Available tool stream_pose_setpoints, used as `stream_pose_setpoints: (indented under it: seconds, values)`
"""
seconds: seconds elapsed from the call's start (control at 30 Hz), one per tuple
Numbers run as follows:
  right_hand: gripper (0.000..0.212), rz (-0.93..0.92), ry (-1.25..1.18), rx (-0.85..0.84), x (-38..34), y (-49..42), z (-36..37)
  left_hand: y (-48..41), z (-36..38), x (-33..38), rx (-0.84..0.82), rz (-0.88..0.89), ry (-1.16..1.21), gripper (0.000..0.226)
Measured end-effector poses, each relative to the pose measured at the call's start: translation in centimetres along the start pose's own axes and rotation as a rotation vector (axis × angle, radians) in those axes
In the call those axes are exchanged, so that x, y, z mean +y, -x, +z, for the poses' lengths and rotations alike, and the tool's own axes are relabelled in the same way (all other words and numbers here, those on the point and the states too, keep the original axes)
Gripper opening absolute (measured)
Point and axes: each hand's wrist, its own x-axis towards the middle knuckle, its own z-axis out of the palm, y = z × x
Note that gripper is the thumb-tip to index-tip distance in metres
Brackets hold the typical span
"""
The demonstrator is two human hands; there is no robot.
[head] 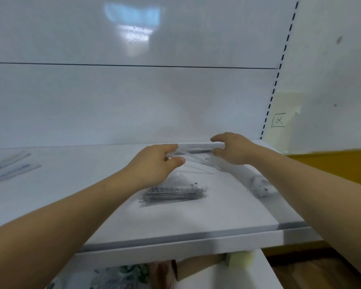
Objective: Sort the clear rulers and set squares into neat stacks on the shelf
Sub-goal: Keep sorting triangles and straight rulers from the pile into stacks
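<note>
While both forearms reach across the white shelf, the left hand pinches the left ends of the clear rulers lying along the back wall. The right hand curls thumb and fingers round their right ends. Set-square stack lies near, at 6 o'clock from them. Loose rulers lie at 9 o'clock, well apart.

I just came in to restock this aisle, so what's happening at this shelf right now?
A person is tidying clear rulers at the back of a white shelf. The left hand pinches one end of the bundle and the right hand curls round the other end, seemingly lining them up. A stack of set squares lies nearer the front, and more rulers lie off to the left.
</note>
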Motion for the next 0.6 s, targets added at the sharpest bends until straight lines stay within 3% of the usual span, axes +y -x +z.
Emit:
stream_pose_setpoints:
  seconds: [0.3,0.47,0.6]
  values:
    - [0.057,0.404,-0.113,0.023,8.8,11.6,-3.1,-0.6,5.7,8.7,-0.029,0.187,-0.108,0.052]
    - [0.075,0.536,-0.154,0.036,10.8,16.5,-1.6,-0.7,8.8,11.4,-0.1,0.211,-0.11,0.056]
    - [0.084,0.534,-0.156,0.024,10.9,18.1,0.0,-0.5,10.4,12.5,-0.133,0.22,-0.141,0.055]
